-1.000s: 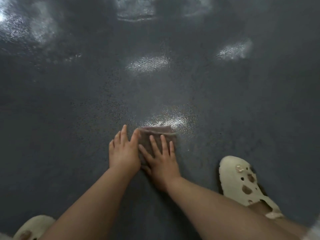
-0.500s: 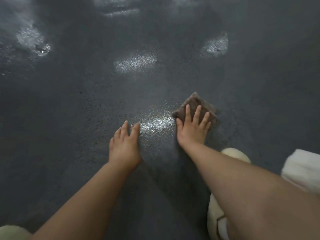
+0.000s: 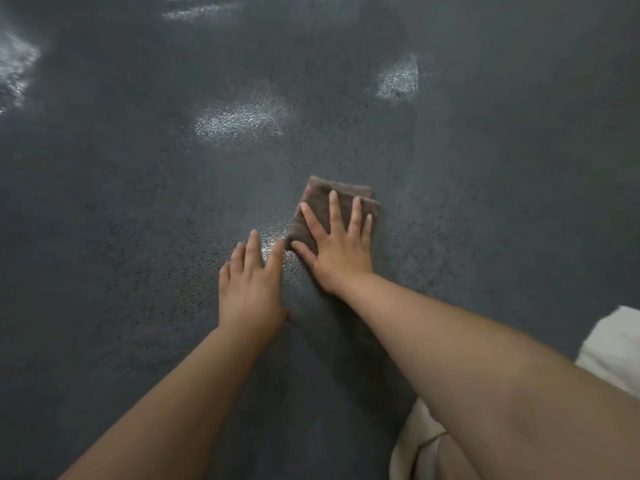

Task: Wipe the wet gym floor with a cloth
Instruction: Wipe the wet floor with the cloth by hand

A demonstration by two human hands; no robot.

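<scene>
At frame centre, the right hand (image 3: 341, 252) presses the folded brown cloth (image 3: 322, 202) with spread fingers (image 3: 333, 207); the left hand (image 3: 251, 289) rests flat, fingers straight, on the wet floor (image 3: 138, 202).

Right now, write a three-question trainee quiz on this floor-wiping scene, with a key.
1. True or false: the right hand presses the cloth flat with spread fingers.
2. Where does the left hand lie? A) on the cloth B) flat on the bare floor beside the cloth C) lifted in the air
3. Fill in: the cloth is ____ in colour.

Key: 1 true; 2 B; 3 brown.
</scene>
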